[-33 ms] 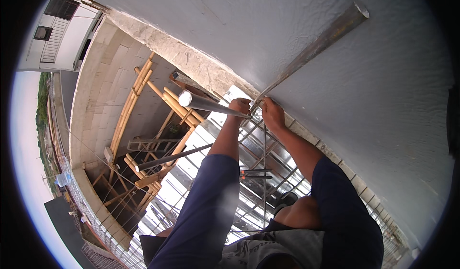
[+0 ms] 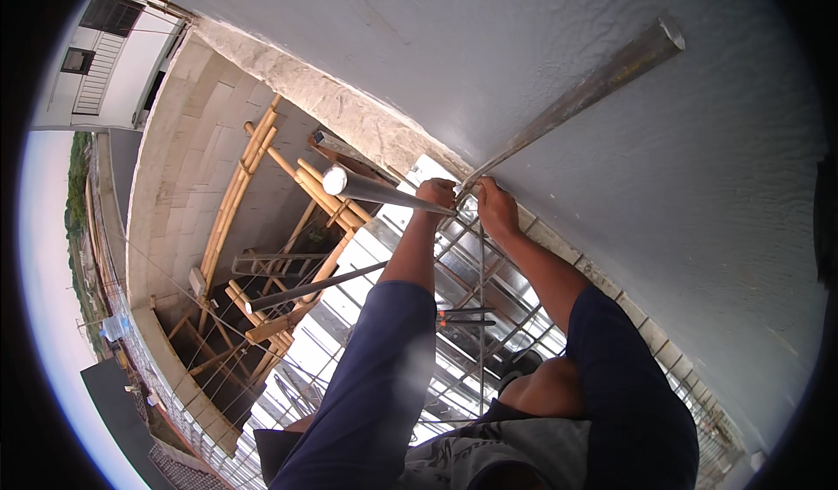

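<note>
Several upright steel reinforcing bars rise toward me from a rebar grid (image 2: pixel 482 263). My left hand (image 2: pixel 436 193) is closed at a bar junction, beside the base of one thick bar (image 2: pixel 375 191). My right hand (image 2: pixel 496 205) is closed just right of it, by the foot of a longer bar (image 2: pixel 602 84) that leans to the upper right. The fingertips of both hands nearly meet there, and what they pinch is too small to make out. Lower left, another bar (image 2: pixel 314 287) stands apart from my hands. Pliers with dark handles (image 2: pixel 467 317) lie on the grid between my forearms.
A grey plastered wall (image 2: pixel 663 193) runs along my right, edged by a rough concrete ledge (image 2: pixel 323 93). Shiny metal decking (image 2: pixel 305 342) lies under the grid. To the left drops an opening with bamboo poles (image 2: pixel 240 185), a ladder (image 2: pixel 279 265) and a block wall (image 2: pixel 188 132).
The top of the long leaning bar has shifted a little to the right and down. The thick bar's top has moved slightly left. My hands hold almost the same place.
</note>
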`<state>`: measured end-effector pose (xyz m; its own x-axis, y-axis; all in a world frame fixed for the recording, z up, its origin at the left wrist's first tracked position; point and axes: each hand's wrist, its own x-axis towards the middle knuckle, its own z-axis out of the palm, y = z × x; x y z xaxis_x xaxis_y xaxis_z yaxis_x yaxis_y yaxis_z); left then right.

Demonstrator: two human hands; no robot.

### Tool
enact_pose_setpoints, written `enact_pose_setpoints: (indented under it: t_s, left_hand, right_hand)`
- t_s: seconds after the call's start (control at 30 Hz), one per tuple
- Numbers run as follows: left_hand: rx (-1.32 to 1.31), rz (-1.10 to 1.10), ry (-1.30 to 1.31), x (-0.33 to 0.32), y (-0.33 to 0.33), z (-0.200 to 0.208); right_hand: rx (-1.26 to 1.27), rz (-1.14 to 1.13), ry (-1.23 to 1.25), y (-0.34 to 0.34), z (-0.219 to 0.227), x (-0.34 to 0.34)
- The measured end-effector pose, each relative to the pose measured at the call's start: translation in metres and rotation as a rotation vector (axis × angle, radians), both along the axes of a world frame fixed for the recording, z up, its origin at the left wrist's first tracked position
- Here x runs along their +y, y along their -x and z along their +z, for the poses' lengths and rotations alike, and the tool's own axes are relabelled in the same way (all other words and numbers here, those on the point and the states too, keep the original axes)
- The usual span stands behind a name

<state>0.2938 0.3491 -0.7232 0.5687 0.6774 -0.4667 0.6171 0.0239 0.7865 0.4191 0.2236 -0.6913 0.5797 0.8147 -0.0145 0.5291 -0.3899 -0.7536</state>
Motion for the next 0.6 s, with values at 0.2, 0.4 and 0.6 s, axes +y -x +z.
enact_pose_setpoints:
  t_s: [0.2, 0.4, 0.6]
  left_hand:
    - [0.023, -0.052, 0.071, -0.007, 0.004, 0.018]
    - [-0.084, -0.264, 0.057, 0.000, 0.015, 0.025]
    - [-0.181, -0.247, 0.009, -0.004, 0.019, 0.012]
  right_hand:
    - [-0.029, 0.050, 0.181, -0.007, -0.008, 0.012]
    - [-0.007, 0.122, 0.114, -0.012, -0.002, 0.014]
    - [0.246, 0.240, 0.038, -0.016, 0.022, -0.003]
